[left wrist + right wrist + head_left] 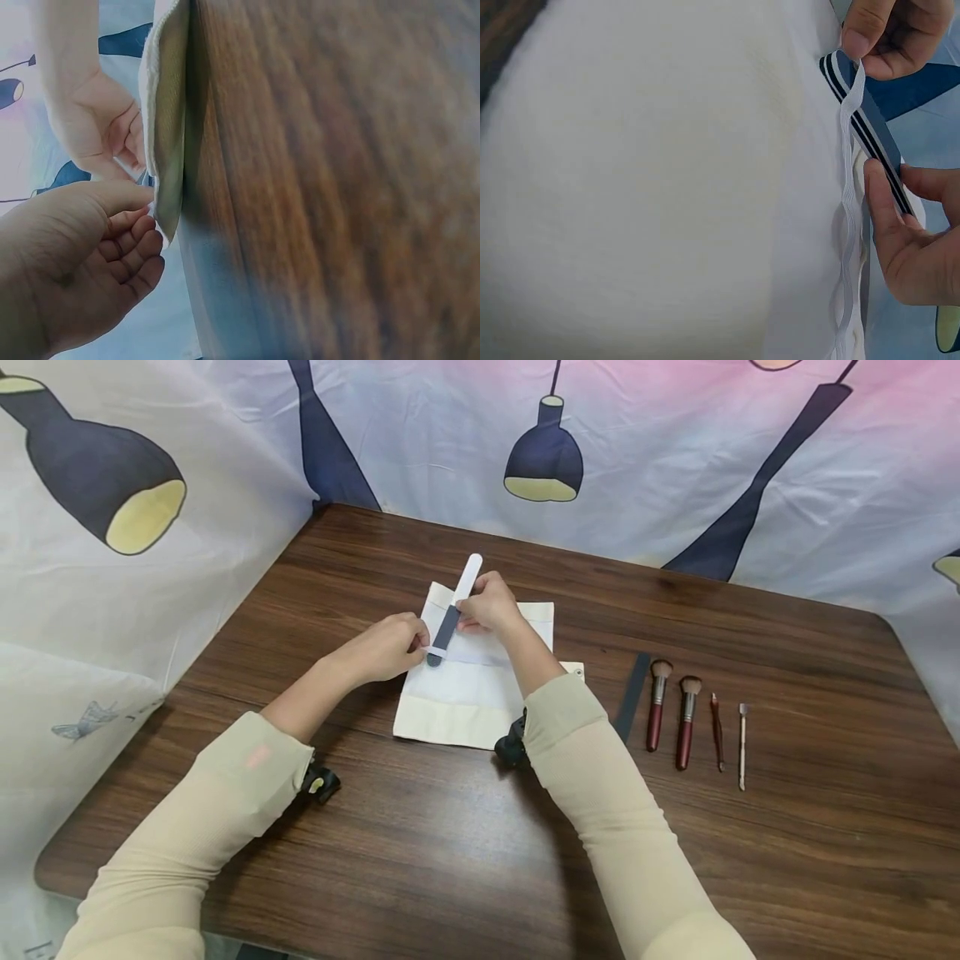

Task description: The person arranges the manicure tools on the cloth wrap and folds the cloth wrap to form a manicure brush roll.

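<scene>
A nail buffer (448, 628), one half white and the other dark grey, slants over an unrolled cream cloth pouch (457, 714). My right hand (491, 604) pinches it near the middle between thumb and fingers. With thumb and fingertips, my left hand (386, 647) pinches a white elastic band (846, 195) of the pouch, lifted around the buffer's dark lower end. In the right wrist view, the buffer (874, 135) shows striped layers along its edge, and the band runs on down the cloth. The left wrist view sees the pouch edge-on, hiding most of the buffer.
Right of the pouch lie a dark flat strip (632, 693), two makeup brushes (655, 714) with red handles, a slim dark-red tool (717, 731) and a thin pale stick (742, 747). A snap tab (575, 670) sticks out from the pouch. Printed fabric hangs behind the wooden table (420, 827).
</scene>
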### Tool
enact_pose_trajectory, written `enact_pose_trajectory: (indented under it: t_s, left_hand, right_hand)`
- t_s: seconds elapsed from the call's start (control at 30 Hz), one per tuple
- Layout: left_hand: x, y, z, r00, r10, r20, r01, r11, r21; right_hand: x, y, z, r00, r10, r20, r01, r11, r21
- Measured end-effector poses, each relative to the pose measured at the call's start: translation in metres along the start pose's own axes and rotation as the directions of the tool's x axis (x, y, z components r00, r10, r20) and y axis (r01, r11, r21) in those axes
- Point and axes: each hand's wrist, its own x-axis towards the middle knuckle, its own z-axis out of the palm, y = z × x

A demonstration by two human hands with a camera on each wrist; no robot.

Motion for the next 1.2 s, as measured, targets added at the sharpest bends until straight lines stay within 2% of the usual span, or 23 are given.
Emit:
enact_pose_trajectory:
  t_s: [0.2,0.37,0.57,0.8,0.93,1.07,1.2]
  left_hand:
    - [0.001,0.000,0.000,1.000,-0.008,-0.004,0.008,1.000,-0.015]
    - [0.002,0.000,0.001,1.000,0.002,-0.017,-0.002,1.000,-0.014]
    - [0.004,0.002,0.000,1.000,0.001,-0.010,-0.002,1.000,-0.020]
    - [0.002,0.001,0.000,1.000,0.006,-0.019,-0.007,0.999,-0.033]
    - [0.001,0.001,0.000,1.000,0.008,-0.012,-0.008,1.000,-0.023]
    - [0.001,0.002,0.000,1.000,0.013,-0.001,-0.013,1.000,0.000]
    - [0.002,0.003,0.001,1.000,0.005,0.005,-0.005,1.000,0.005]
  right_hand:
    - [-0.007,0.001,0.002,0.988,0.059,0.139,-0.064,0.997,0.032]
    - [-0.012,0.003,0.003,0.979,0.074,0.192,-0.072,0.997,-0.017]
    - [-0.015,0.005,0.001,0.969,0.105,0.225,-0.070,0.985,-0.156]
    - [-0.017,0.007,0.003,0.959,0.077,0.273,0.001,0.961,-0.276]
    - [-0.018,0.009,0.008,0.970,0.045,0.237,0.045,0.932,-0.361]
    - [-0.021,0.009,0.013,0.985,0.004,0.175,0.082,0.874,-0.480]
    - [-0.034,0.005,-0.006,0.986,-0.083,0.144,0.152,0.805,-0.573]
